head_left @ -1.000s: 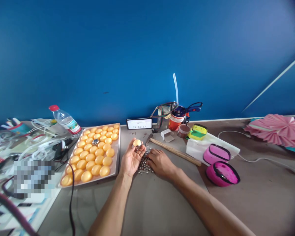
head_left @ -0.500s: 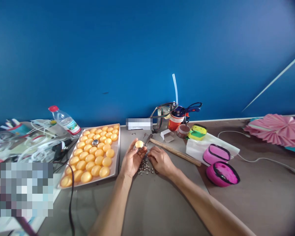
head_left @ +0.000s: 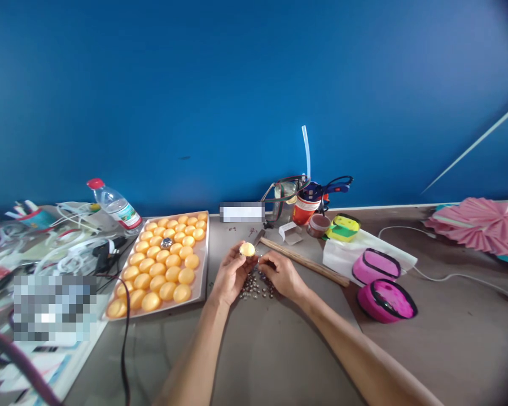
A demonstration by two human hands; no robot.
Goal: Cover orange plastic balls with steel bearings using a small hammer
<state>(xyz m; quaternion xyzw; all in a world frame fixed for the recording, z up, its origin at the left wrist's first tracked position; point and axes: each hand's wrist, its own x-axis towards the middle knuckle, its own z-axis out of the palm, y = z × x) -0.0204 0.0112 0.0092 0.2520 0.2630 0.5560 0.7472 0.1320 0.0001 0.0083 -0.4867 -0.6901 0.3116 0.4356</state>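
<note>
My left hand [head_left: 230, 277] is closed round an orange ping-pong ball [head_left: 247, 249], held by the fingertips above the table. Shiny bits show along the ball's lower edge, too small to make out. Beside the ball, my right hand [head_left: 281, 274] has thumb and forefinger pinched together; whatever is between them is hidden. Below both hands lies a loose heap of small metal studs [head_left: 249, 287]. To the left, a white tray [head_left: 202, 254] holds rows of orange balls [head_left: 168, 291], and one silvery, stud-covered ball [head_left: 166, 243] sits among them.
Behind my right hand lies a hammer [head_left: 305, 260] with a wooden handle. Two pink pouches [head_left: 376, 265] and a yellow-green one [head_left: 344, 226] stand right. A red cup [head_left: 305, 210] with tools is at the back. A bottle [head_left: 121, 210] and tangled cables crowd the left; a dark cord [head_left: 124, 349] hangs in front.
My right hand has risen from the stud heap, its fingertips now pinched close to the ball. The ball has shifted slightly right in my left hand. The whole view has shifted a little.
</note>
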